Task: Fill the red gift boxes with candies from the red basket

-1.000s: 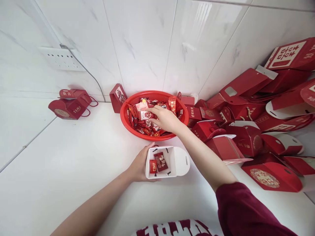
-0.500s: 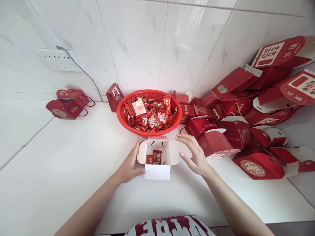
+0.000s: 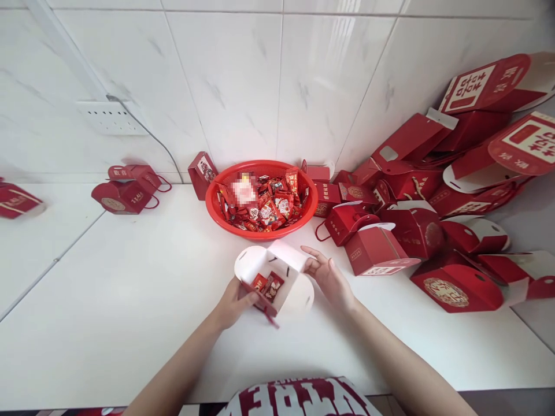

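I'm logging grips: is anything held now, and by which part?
The left hand holds the open box by its near left wall; whether the right hand touches it cannot be told.

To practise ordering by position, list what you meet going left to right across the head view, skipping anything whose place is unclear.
Red box at the left edge → pair of red boxes → left hand → open box → right hand → red box with large round emblem.

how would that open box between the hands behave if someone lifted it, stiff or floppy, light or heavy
The open gift box is probably light: it looks like thin card, with two small red packets showing inside. Its folded walls should hold fairly stiff, but the splayed rounded flaps would likely bend if pushed.
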`<state>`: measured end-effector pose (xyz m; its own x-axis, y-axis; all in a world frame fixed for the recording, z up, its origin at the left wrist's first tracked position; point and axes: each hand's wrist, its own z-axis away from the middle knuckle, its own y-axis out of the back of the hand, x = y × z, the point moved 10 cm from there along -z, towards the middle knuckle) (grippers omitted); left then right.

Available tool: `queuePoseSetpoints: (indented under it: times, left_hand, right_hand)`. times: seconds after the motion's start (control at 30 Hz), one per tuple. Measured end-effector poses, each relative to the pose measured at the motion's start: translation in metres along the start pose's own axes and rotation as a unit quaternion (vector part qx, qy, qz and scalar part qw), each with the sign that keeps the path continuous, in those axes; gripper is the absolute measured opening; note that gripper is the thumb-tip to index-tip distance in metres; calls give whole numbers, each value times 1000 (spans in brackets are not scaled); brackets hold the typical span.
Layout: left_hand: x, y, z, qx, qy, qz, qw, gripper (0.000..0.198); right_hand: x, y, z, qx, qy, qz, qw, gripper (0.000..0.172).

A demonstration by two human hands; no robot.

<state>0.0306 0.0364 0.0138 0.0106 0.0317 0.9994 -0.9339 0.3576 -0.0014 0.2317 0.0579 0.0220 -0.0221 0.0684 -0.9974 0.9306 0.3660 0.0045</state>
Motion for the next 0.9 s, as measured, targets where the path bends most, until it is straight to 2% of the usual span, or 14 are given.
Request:
queuePoseSetpoints:
  times: [0.07, 0.13, 0.2, 0.27, 0.37, 0.43, 0.5, 0.57, 0.63, 0.67, 0.77, 0.9]
  left_hand:
    - [-4, 9, -2, 57, 21, 18, 998, 59]
    - [-3, 12, -4, 88, 30, 35, 995, 57]
    - [2, 10, -5, 100, 26, 49, 993, 59]
    - [8, 7, -5, 107, 12, 52, 993, 59]
    - [18, 6, -3, 120, -27, 35, 992, 56]
    - [24, 7, -2, 128, -52, 12, 990, 52]
    - [28, 8, -1, 129, -70, -16, 989, 47]
    - [34, 6, -1, 119, -94, -54, 987, 41]
    - [44, 3, -2, 101, -139, -114, 978, 33]
    - [49, 1, -1, 90, -167, -154, 970, 32]
    - [67, -5, 5, 60, -247, -295, 921, 39]
    - [86, -21, 19, 29, -279, -478, 832, 50]
  right_hand:
    - [-4, -2, 6, 7, 11, 13, 1000, 68]
    - [-16, -4, 14, 18, 47, 34, 998, 64]
    - [-31, -10, 21, 16, 100, 63, 993, 76]
    - [-45, -23, 28, -29, 170, 107, 979, 92]
    - [-56, -46, 36, -111, 267, 204, 935, 108]
    - [-56, -50, 37, -120, 289, 248, 917, 110]
    - [-55, -47, 33, -103, 277, 246, 923, 95]
    - [-55, -43, 29, -70, 248, 210, 943, 67]
    - [-52, -39, 25, -20, 206, 163, 965, 45]
    - [-51, -37, 23, 11, 186, 143, 972, 40]
    - [-43, -33, 21, 98, 138, 110, 979, 40]
    - [-27, -36, 18, 126, 70, 53, 988, 47]
